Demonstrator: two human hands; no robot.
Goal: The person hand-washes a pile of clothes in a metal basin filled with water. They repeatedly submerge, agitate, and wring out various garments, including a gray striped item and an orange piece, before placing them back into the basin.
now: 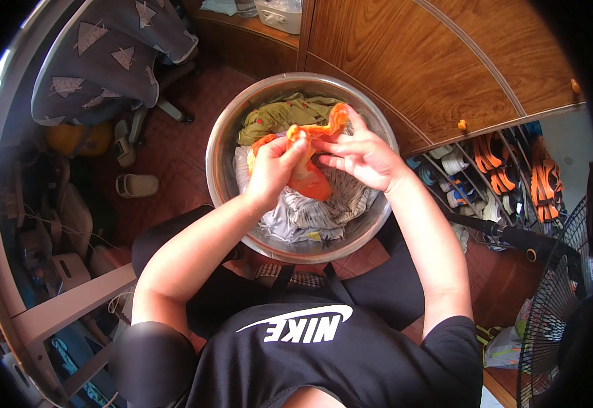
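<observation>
A thin orange cloth item (311,181), perhaps a small garment, is bunched between my two hands above a wide metal basin (218,153). My left hand (275,166) pinches it between thumb and fingers. On the other side, my right hand (362,153) has its fingers spread, with one raised end of the cloth at its uppermost digit; the exact grip there is partly hidden. Inside the basin lie an olive-green garment (276,118) with small red marks, a patterned grey-white garment (350,196) and a pale cloth (289,217). The basin stands in front of my legs.
Wooden cabinet doors (378,56) rise behind the basin. Shoes fill a rack (503,168) at the right, near a black fan (551,306). At the left are a cloth-covered chair (97,61), a light clog (137,185) and a pinkish frame bar (77,308).
</observation>
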